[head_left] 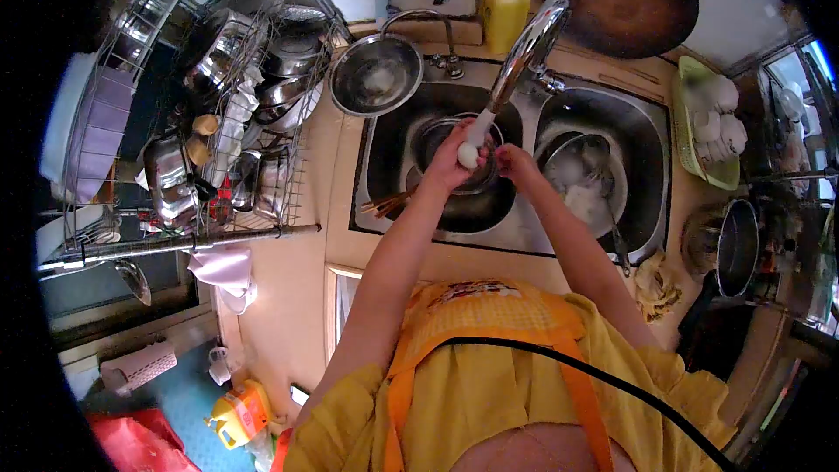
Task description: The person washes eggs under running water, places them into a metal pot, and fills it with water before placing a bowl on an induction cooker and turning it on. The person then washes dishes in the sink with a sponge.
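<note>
Under the running faucet [529, 44], my left hand [448, 160] holds a white egg-shaped thing [468, 156], and water falls onto it. Just to its right, my right hand [517, 166] is closed with bent fingers; whether it pinches anything small is hidden. Both hands are over the left sink basin [384, 153]. Below them a metal bowl [428, 133] sits in that basin, partly covered by my left hand. Several chopsticks [384, 204] lean at the basin's lower left.
The right basin holds a large pan [622, 177] with dishes. A metal bowl [376, 75] stands behind the left basin, near a yellow soap bottle [505, 10]. A green basket [725, 173] of white cups is at right. At left stands a wire rack [262, 229] of pots.
</note>
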`<state>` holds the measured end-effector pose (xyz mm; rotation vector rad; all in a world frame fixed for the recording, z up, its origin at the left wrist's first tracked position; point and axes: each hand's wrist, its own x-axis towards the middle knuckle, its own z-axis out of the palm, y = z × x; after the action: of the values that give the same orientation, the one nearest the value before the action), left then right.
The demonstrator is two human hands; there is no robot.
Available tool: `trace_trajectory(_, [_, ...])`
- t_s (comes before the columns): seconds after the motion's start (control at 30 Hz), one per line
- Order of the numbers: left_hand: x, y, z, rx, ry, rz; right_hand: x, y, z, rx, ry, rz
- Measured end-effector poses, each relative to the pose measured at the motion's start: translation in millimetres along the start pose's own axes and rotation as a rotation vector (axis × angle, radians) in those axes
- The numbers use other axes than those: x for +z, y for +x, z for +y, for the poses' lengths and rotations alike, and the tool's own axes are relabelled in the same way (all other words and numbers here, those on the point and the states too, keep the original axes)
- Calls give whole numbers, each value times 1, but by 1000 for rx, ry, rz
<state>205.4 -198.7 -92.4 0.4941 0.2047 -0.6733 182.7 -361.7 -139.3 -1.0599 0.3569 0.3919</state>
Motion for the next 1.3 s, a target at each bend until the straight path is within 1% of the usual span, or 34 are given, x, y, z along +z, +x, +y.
trace_trajectory(0.07, [0,9,-1,-21,-17,-19,-10,-12,4,46,-108,43])
trace_trajectory(0.17, [12,10,3,-58,19,-95,-15,-24,2,12,30,-22])
trace_trajectory(0.27, [5,12,6,-113,-116,-227,-12,-29,0,20,29,-18])
trace_trajectory(0.37, [4,0,8,-146,-272,-205,-4,-31,-5,20,-19,-6])
trace_trajectory(0.47, [-7,-14,7,-133,-246,-264,-2,-27,-5,59,-65,21])
trace_trajectory(0.57, [14,-22,9,-108,-167,-188,-2,-27,-2,49,-82,10])
trace_trajectory(0.67, [24,-5,6,37,-98,-97,1,-33,-6,64,-80,15])
trace_trajectory(0.77, [13,21,5,65,-190,-27,-4,-29,-1,74,-46,0])
trace_trajectory(0.87, [9,43,6,30,-378,228,-3,-32,-3,66,-29,14])
trace_trajectory(0.97, [19,40,-2,184,-377,197,-8,-30,-3,63,-17,9])
trace_trajectory(1.07, [15,31,-11,224,-312,100,-7,-34,-6,53,-37,20])
trace_trajectory(1.17, [5,24,-19,159,-231,104,-8,-36,-5,25,-46,2])
trace_trajectory(1.3, [-4,12,-22,152,-189,201,-9,-32,1,25,-49,-9])
